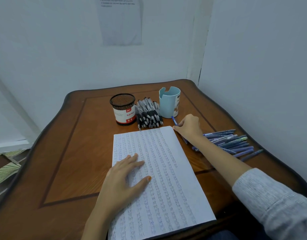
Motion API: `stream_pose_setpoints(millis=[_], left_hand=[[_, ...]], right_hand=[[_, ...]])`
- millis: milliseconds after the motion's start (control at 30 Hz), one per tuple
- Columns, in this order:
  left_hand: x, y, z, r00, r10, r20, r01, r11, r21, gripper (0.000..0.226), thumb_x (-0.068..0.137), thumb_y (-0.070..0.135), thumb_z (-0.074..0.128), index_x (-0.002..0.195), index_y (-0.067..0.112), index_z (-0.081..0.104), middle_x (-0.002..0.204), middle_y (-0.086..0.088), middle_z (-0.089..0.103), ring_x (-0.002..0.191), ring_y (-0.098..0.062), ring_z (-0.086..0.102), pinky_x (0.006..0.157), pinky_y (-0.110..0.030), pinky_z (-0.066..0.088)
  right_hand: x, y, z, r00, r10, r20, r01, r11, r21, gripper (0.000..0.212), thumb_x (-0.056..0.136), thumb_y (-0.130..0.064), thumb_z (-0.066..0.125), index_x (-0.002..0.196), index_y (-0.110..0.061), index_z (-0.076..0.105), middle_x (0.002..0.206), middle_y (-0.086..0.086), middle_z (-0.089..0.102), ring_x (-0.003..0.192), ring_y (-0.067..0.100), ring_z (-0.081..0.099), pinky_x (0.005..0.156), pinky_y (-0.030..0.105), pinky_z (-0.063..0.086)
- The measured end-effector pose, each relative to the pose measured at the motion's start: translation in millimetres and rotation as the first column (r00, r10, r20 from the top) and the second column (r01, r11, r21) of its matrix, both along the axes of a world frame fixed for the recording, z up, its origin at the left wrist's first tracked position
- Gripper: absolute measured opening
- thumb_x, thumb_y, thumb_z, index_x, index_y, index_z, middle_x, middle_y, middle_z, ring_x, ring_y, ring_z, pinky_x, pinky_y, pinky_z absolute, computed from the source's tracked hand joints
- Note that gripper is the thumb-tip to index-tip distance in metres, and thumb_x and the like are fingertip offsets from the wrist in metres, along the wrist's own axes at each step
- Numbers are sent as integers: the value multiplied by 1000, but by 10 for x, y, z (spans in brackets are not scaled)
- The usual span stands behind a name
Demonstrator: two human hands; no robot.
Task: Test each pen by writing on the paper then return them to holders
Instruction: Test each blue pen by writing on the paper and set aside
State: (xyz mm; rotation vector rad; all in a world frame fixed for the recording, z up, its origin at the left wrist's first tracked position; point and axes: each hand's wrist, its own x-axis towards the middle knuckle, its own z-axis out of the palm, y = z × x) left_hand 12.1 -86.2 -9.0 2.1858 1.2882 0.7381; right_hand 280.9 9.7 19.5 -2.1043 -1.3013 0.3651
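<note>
Kinda dim with a cool bluish cast, soft flat light, only faint shadows. Wide-angle lens bends the edges of the glossy brown wooden worktop [62,170], and fine detail looks soft, smeary overall.

Brown worktop [71,153] with a darker inlaid line. Black mesh holder [122,110] with a red-and-white label; pale blue holder [169,103]. White paper [166,179] with rows of blue scribbles. Blue pens [230,141]; black-and-grey pens [148,115]. Grey striped sleeve [274,201].

The table [62,153] carries two holders, a mesh holder [122,108] and a blue holder [169,103], and one paper [159,179]. Between the holders lies one heap of black pens [148,115], too dense to count. Near the right edge lie a dozen or so blue pens [230,141], with one more blue pen [174,120] at the paper's far right corner.
</note>
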Motion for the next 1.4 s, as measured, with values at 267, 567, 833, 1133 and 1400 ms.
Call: stream_pose_setpoints(millis=[267, 567, 833, 1133, 1400], left_hand=[[8, 8, 12, 1000, -4, -4, 4, 1000, -4, 64, 69, 78, 46, 125, 47, 54, 144, 29, 35, 137, 11, 21, 118, -34, 18], [-1, -16, 13, 1000, -14, 8, 14, 1000, -2, 46, 81, 60, 62, 124, 45, 55, 143, 29, 36, 138, 9, 22, 118, -38, 18], [0, -22, 22, 1000, -14, 13, 14, 1000, -12, 50, 78, 63, 60, 123, 44, 56, 145, 25, 38, 139, 6, 24, 118, -39, 20], [-4, -8, 5, 999, -9, 35, 10, 1000, -22, 53, 75, 69, 60, 122, 45, 58, 144, 25, 39, 138, 5, 26, 118, -40, 22], [-13, 13, -17, 999, -8, 40, 9, 1000, -21, 62, 68, 78, 53, 120, 45, 59, 142, 26, 42, 137, 4, 29, 116, -42, 25]], right_hand=[[137, -149, 160, 997, 29, -71, -19, 990, 138, 21, 89, -22, 67, 92, -2, 74, 87, 10, 70, 59, 6, 52, 68, 24, 46], [714, -661, 465, 976, 218, 3, -218, 976, -21, 10, 86, -14, 70, 93, -10, 75, 102, 6, 70, 83, 13, 59, 75, 25, 49], [890, -730, 295, 883, 341, 322, -271, 931, -244, 26, 94, -15, 59, 119, -15, 68, 120, 6, 65, 111, 21, 58, 101, 41, 44], [881, -738, 257, 857, 358, 372, -296, 931, -214, 8, 94, -18, 59, 91, -23, 65, 102, 0, 62, 109, 20, 47, 95, 42, 39], [482, -789, 456, 903, 334, 270, -398, 888, 232, 10, 99, -14, 47, 108, -13, 53, 101, -1, 55, 86, 6, 53, 78, 26, 48]])
